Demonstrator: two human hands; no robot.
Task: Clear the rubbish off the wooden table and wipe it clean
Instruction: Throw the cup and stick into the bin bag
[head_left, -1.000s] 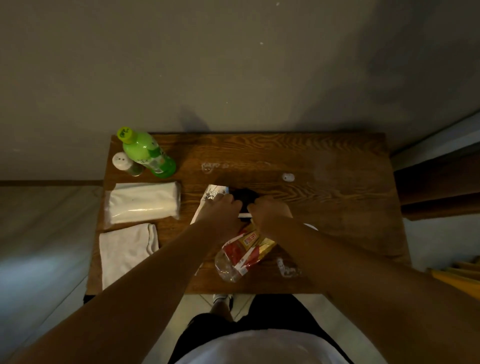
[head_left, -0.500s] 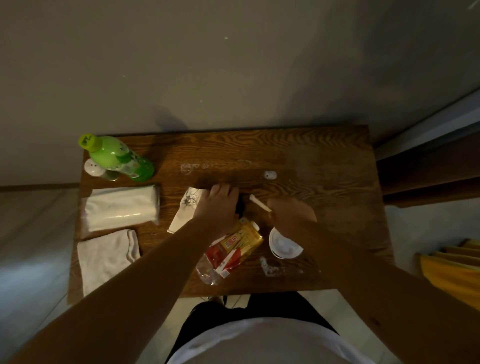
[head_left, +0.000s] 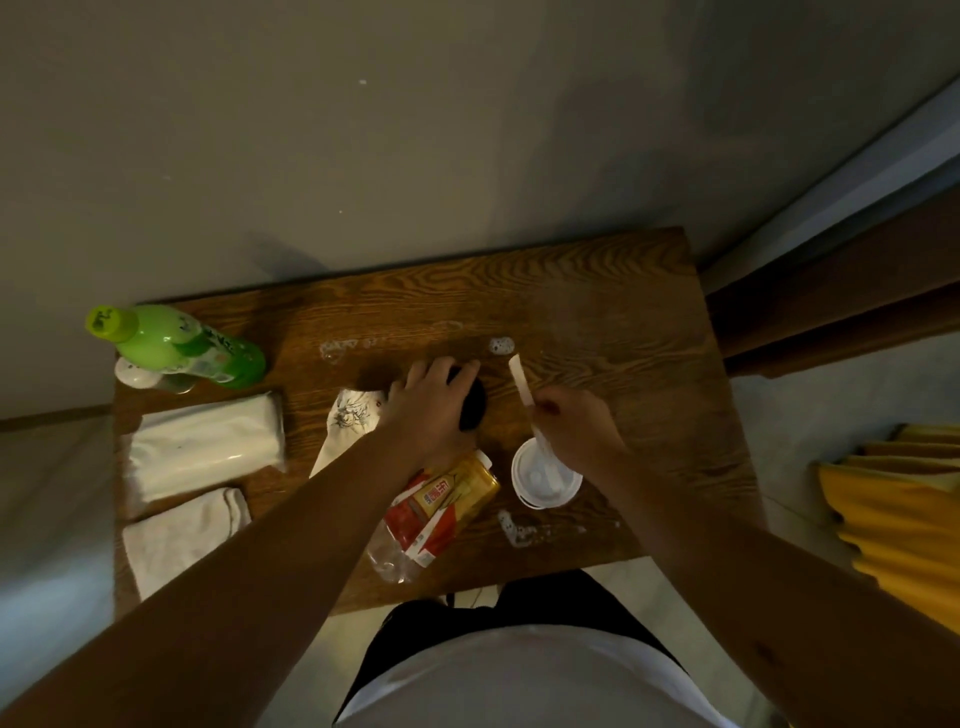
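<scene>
Wooden table (head_left: 597, 322), one. Rubbish on it: one flattened bottle (head_left: 441, 506) just below my left hand (head_left: 423, 402), its long axis running toward me; one white lid (head_left: 543, 475); one white stick (head_left: 521, 379), pinched in my right hand (head_left: 576, 428). Left hand curls over one dark object (head_left: 472, 410), possibly a cup. Left is nearer the bottle.

"乐" on flattened bottle (head_left: 441, 506) label
</scene>
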